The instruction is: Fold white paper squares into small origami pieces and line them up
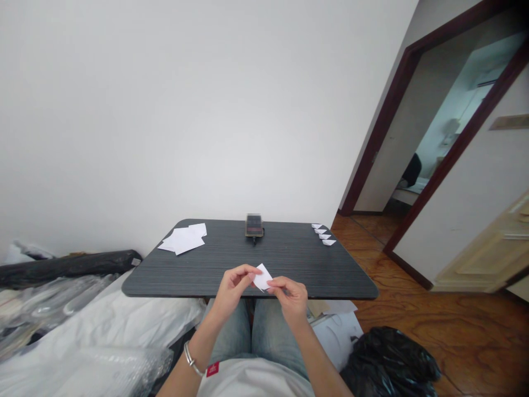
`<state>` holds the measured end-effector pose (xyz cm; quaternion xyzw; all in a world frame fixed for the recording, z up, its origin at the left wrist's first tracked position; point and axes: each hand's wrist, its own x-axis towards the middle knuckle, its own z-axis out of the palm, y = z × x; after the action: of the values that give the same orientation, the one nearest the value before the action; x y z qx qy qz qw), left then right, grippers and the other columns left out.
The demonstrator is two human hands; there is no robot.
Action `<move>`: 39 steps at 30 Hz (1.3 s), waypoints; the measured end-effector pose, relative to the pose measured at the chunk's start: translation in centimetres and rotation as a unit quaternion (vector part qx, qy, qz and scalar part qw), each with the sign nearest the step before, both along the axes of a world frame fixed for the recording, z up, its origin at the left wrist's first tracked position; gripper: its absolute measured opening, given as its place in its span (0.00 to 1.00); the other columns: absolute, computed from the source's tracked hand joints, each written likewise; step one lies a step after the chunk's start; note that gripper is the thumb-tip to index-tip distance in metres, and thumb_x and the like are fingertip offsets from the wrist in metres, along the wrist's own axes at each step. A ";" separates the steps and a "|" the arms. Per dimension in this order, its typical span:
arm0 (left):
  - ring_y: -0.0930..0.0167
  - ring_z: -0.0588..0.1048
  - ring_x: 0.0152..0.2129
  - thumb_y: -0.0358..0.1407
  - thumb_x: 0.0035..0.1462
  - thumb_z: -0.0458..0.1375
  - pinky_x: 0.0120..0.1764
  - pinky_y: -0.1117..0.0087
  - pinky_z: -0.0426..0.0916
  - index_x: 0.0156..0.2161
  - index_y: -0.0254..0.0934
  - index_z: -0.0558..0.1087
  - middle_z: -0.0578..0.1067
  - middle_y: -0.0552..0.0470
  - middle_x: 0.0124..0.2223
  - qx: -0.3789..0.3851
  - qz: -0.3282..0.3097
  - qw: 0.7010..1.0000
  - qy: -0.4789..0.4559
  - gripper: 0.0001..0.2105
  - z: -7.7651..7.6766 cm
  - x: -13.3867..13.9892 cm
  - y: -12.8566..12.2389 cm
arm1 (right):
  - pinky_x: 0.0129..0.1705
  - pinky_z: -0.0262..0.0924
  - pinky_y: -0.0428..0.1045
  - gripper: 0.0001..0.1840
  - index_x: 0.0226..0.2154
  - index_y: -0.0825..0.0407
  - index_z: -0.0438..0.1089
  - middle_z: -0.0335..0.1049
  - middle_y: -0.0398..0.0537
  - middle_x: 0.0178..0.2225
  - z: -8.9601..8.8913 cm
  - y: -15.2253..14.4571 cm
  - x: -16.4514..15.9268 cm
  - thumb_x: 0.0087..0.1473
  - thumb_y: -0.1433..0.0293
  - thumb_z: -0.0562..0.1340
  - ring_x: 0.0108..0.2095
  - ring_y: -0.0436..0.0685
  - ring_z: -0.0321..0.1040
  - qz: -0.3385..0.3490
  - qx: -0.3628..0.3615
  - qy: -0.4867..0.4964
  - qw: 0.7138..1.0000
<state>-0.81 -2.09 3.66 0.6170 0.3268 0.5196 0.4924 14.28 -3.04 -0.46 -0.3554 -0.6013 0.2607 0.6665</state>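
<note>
A small folded piece of white paper (262, 276) is held up between my two hands, just above the near edge of the dark table. My left hand (238, 284) pinches its left side between thumb and fingers. On the paper's lower right corner, my right hand (289, 295) has a similar pinch. Several loose white sheets (184, 240) lie overlapping at the table's left. Toward the far right corner, several small folded white papers (323, 234) sit in a row.
The dark wood-grain table (231, 256) stands against a white wall. A small device on a stand (253, 226) is at its back middle. Plastic-wrapped items (82, 331) lie at left, with a black plastic bag (388, 361) on the floor at right. A doorway opens at right.
</note>
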 end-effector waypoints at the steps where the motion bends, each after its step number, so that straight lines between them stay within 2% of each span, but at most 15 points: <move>1: 0.72 0.68 0.24 0.36 0.51 0.55 0.31 0.73 0.62 0.32 0.33 0.75 0.72 0.50 0.27 0.020 -0.014 1.000 0.010 0.09 0.0 -0.2 0.0 | 0.25 0.61 0.47 0.04 0.22 0.49 0.74 0.72 0.43 0.19 -0.1 0.0 0.0 0.43 0.74 0.63 0.21 0.53 0.67 0.010 -0.011 0.022 1.000; 5: 0.69 0.69 0.30 0.35 0.47 0.60 0.34 0.70 0.63 0.36 0.34 0.74 0.71 0.48 0.33 0.108 -0.056 0.990 0.071 0.10 -0.2 -0.6 0.4 | 0.22 0.59 0.46 0.04 0.21 0.52 0.72 0.68 0.43 0.18 0.3 -0.1 -0.3 0.43 0.71 0.63 0.19 0.51 0.63 0.056 -0.047 0.084 0.994; 8: 0.70 0.69 0.28 0.34 0.44 0.62 0.33 0.70 0.62 0.29 0.33 0.74 0.72 0.48 0.29 0.138 -0.021 0.986 0.091 0.05 -0.4 -0.5 0.5 | 0.23 0.57 0.46 0.05 0.20 0.52 0.71 0.66 0.43 0.19 1.0 -0.6 -0.3 0.43 0.72 0.63 0.21 0.51 0.61 0.062 -0.046 0.065 0.995; 12: 0.71 0.68 0.25 0.34 0.48 0.59 0.32 0.71 0.61 0.22 0.33 0.70 0.71 0.50 0.26 0.130 0.016 0.989 0.071 0.07 -0.7 0.0 0.2 | 0.25 0.58 0.46 0.05 0.21 0.52 0.71 0.66 0.43 0.21 1.6 -1.0 -0.4 0.46 0.72 0.62 0.22 0.51 0.62 0.072 -0.054 0.050 0.995; 19: 0.74 0.65 0.23 0.35 0.50 0.57 0.30 0.74 0.59 0.22 0.33 0.65 0.66 0.54 0.23 0.087 0.008 0.996 0.025 0.10 -1.0 0.5 0.1 | 0.26 0.59 0.46 0.06 0.23 0.54 0.68 0.67 0.44 0.22 1.2 -0.8 -0.7 0.47 0.69 0.61 0.23 0.50 0.63 0.089 -0.068 0.080 0.990; 23: 0.73 0.65 0.24 0.35 0.50 0.57 0.30 0.74 0.59 0.25 0.33 0.67 0.67 0.54 0.25 0.091 0.012 0.995 0.034 0.07 -1.1 0.6 0.3 | 0.26 0.58 0.45 0.08 0.21 0.54 0.67 0.66 0.43 0.20 1.4 -0.9 -0.8 0.48 0.69 0.61 0.22 0.49 0.63 0.101 -0.088 0.086 0.987; 27: 0.73 0.65 0.24 0.35 0.50 0.57 0.30 0.74 0.59 0.23 0.33 0.66 0.68 0.54 0.24 0.094 0.029 0.994 0.037 0.09 -1.3 0.8 0.3 | 0.27 0.59 0.45 0.08 0.21 0.54 0.67 0.67 0.43 0.21 1.4 -1.1 -1.1 0.47 0.68 0.62 0.23 0.50 0.64 0.108 -0.104 0.086 0.985; 33: 0.75 0.64 0.21 0.37 0.50 0.57 0.28 0.75 0.58 0.22 0.33 0.65 0.67 0.55 0.22 0.066 0.072 0.994 0.040 0.11 -1.5 0.8 0.3 | 0.25 0.63 0.44 0.11 0.28 0.53 0.67 0.71 0.45 0.22 0.9 -0.9 -1.3 0.51 0.62 0.58 0.23 0.51 0.69 0.117 -0.149 0.170 0.967; 39: 0.75 0.64 0.21 0.36 0.49 0.57 0.27 0.76 0.58 0.21 0.33 0.66 0.66 0.56 0.21 0.068 0.098 0.990 0.071 0.10 -1.5 0.7 0.2 | 0.23 0.62 0.43 0.12 0.24 0.56 0.69 0.73 0.46 0.20 0.9 -0.7 -1.2 0.45 0.63 0.64 0.21 0.50 0.69 0.153 -0.196 0.135 0.959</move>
<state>-0.14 -1.91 2.20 0.6491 0.3836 0.5413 0.3721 13.11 -3.71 0.39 -0.3438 -0.4904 0.5179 0.6109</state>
